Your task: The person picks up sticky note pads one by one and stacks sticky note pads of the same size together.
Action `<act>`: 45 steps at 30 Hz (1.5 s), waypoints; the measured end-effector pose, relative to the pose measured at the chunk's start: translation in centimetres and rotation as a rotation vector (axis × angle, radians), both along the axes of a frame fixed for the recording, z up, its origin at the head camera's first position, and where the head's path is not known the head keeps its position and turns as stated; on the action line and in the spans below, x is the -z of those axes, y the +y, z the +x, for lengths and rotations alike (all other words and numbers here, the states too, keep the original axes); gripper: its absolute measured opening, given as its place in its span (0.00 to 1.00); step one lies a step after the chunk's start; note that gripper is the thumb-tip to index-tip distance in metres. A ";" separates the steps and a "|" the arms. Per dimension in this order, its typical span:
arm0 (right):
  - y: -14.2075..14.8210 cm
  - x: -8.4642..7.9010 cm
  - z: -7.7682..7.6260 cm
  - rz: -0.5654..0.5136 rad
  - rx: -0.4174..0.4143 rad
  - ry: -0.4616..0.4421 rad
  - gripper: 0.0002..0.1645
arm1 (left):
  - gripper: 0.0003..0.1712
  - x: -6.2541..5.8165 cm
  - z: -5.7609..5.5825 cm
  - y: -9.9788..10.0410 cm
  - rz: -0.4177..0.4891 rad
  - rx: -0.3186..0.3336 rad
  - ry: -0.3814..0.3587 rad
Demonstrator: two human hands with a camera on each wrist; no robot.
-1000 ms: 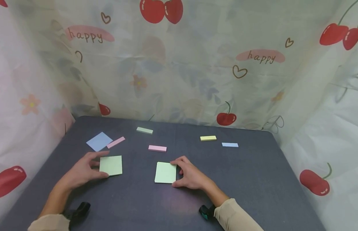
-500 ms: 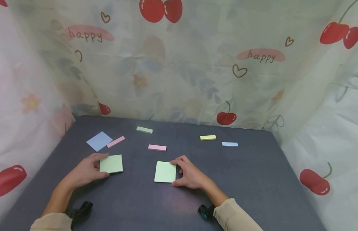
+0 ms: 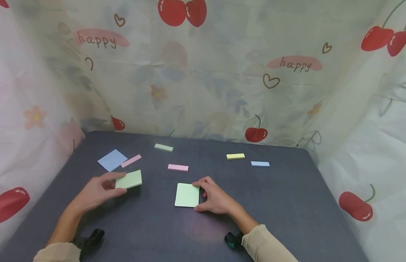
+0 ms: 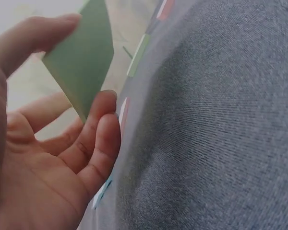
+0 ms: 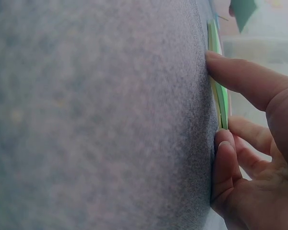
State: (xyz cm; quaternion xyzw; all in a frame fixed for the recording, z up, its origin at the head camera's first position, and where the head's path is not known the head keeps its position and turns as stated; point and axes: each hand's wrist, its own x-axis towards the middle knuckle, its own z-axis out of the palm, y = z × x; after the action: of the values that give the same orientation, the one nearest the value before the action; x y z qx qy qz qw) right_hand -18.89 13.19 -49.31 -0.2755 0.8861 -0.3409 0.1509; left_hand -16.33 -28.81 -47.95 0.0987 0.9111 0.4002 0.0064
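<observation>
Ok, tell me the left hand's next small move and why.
Probably ease the left hand rightward, bringing its green pad toward the other pad: the first is tilted and off the table, while the right hand holds the other, also green, flat on it.

Landmark: middle pink strip (image 3: 178, 167), which I see flat on the grey table (image 3: 271, 203).
Blue square (image 3: 112, 160): I log it left of the landmark.
Slanted pink strip (image 3: 131, 161): left too, nearer the landmark.
Pale green strip (image 3: 163, 147): beyond, slightly left.
Yellow strip (image 3: 235, 156): right.
Blue strip (image 3: 260, 164): farther right.
Cherry-print curtain (image 3: 203, 83): behind.
</observation>
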 end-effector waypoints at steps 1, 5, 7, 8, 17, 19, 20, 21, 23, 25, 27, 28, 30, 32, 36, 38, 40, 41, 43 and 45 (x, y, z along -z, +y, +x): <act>0.0 0.0 0.0 0.000 0.000 -0.002 0.46 | 0.32 -0.1 0.1 0.0 0.008 -0.006 0.004; -0.1 0.1 -0.1 -0.006 0.003 -0.009 0.46 | 0.30 -0.7 0.4 0.1 0.045 -0.013 0.000; -0.1 0.1 -0.1 -0.009 0.003 -0.008 0.47 | 0.31 -0.9 0.4 0.2 0.052 -0.008 0.004; -0.1 0.1 -0.1 -0.009 0.003 -0.007 0.47 | 0.31 -1.0 0.4 0.3 0.055 -0.004 0.011; 0.2 0.1 -0.1 -0.007 0.007 -0.004 0.46 | 0.37 -1.4 -0.3 1.6 0.084 0.031 -0.009; 0.2 0.2 -0.1 -0.004 0.009 -0.006 0.46 | 0.37 -1.5 -0.3 1.9 0.110 0.045 -0.016; 0.2 0.2 -0.1 -0.005 0.009 -0.006 0.46 | 0.38 -1.5 -0.4 2.1 0.117 0.050 -0.015; 0.2 0.2 -0.1 -0.004 0.008 -0.004 0.46 | 0.38 -1.6 -0.4 2.2 0.135 0.053 -0.018; 0.2 0.2 -0.2 -0.005 0.006 -0.006 0.46 | 0.39 -1.7 -0.4 2.5 0.148 0.056 -0.019; 0.1 0.1 -0.2 -0.005 0.003 -0.006 0.46 | 0.40 -1.9 -0.3 2.8 0.165 0.064 -0.021; 0.1 0.0 -0.2 -0.006 -0.002 -0.004 0.46 | 0.41 -2.1 -0.3 3.1 0.176 0.066 -0.028; 0.0 0.0 -0.2 -0.006 -0.002 -0.006 0.46 | 0.41 -2.1 -0.4 3.2 0.172 0.069 -0.029; 0.0 -0.1 -0.2 -0.004 -0.002 -0.007 0.46 | 0.43 -2.2 -0.4 3.5 0.178 0.083 -0.038; -0.1 -0.1 -0.2 -0.004 0.000 -0.007 0.46 | 0.45 -2.3 -0.6 3.9 0.204 0.097 -0.055; -0.1 0.0 -0.1 -0.004 0.006 -0.006 0.46 | 0.47 -2.4 -0.9 4.8 0.283 0.139 -0.103; -0.1 0.0 -0.1 -0.006 0.005 -0.003 0.46 | 0.47 -2.4 -1.0 5.3 0.303 0.148 -0.115; -0.1 0.0 -0.1 -0.006 0.005 -0.002 0.46 | 0.46 -2.4 -1.1 5.8 0.308 0.151 -0.122; 0.0 0.0 -0.1 -0.006 0.004 -0.002 0.46 | 0.45 -2.4 -1.1 6.1 0.306 0.154 -0.123; 0.0 0.0 -0.1 -0.006 0.006 -0.004 0.46 | 0.43 -2.4 -1.0 6.6 0.297 0.156 -0.121; 0.0 0.1 0.0 -0.005 0.009 -0.006 0.46 | 0.42 -2.3 -1.0 7.1 0.306 0.165 -0.124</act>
State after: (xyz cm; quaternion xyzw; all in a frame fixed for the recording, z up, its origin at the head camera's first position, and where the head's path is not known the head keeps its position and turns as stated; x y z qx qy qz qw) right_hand -18.92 13.20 -49.39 -0.2710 0.8858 -0.3448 0.1515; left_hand -17.36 -21.67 -45.63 0.1483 0.8261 0.5376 0.0803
